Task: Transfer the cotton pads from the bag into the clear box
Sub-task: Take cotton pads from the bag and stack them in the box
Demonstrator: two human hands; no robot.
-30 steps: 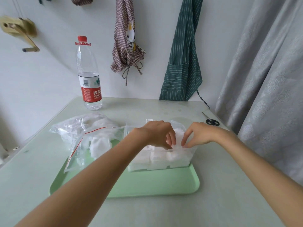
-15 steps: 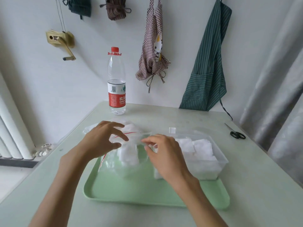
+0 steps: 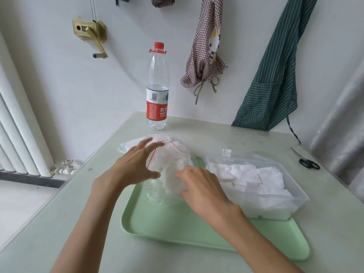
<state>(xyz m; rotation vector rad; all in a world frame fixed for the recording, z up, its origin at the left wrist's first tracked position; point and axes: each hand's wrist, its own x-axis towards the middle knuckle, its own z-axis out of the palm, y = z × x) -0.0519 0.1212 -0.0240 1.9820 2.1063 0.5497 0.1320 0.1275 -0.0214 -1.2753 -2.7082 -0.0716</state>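
Observation:
A clear zip bag (image 3: 178, 152) with a red seal line lies on the left part of the green tray (image 3: 177, 225), with white cotton pads (image 3: 172, 181) inside. My left hand (image 3: 132, 166) rests at the bag's mouth, fingers spread and fairly straight, thumb low. My right hand (image 3: 202, 188) reaches into the mouth from the right, its fingers curled round pads in the bag. The clear box (image 3: 297, 196) stands on the tray's right part, and several square pads (image 3: 256, 174) lie in it.
A water bottle (image 3: 157, 91) stands behind the tray near the wall. More crumpled plastic (image 3: 131, 144) lies behind the bag. Scissors (image 3: 308, 163) lie at the table's right edge. Aprons (image 3: 275, 75) hang on the wall, and a radiator (image 3: 15, 134) is left of the table.
Both hands left the box and moved left to the bag. My left hand now spreads at the bag's mouth and my right hand has gone into it.

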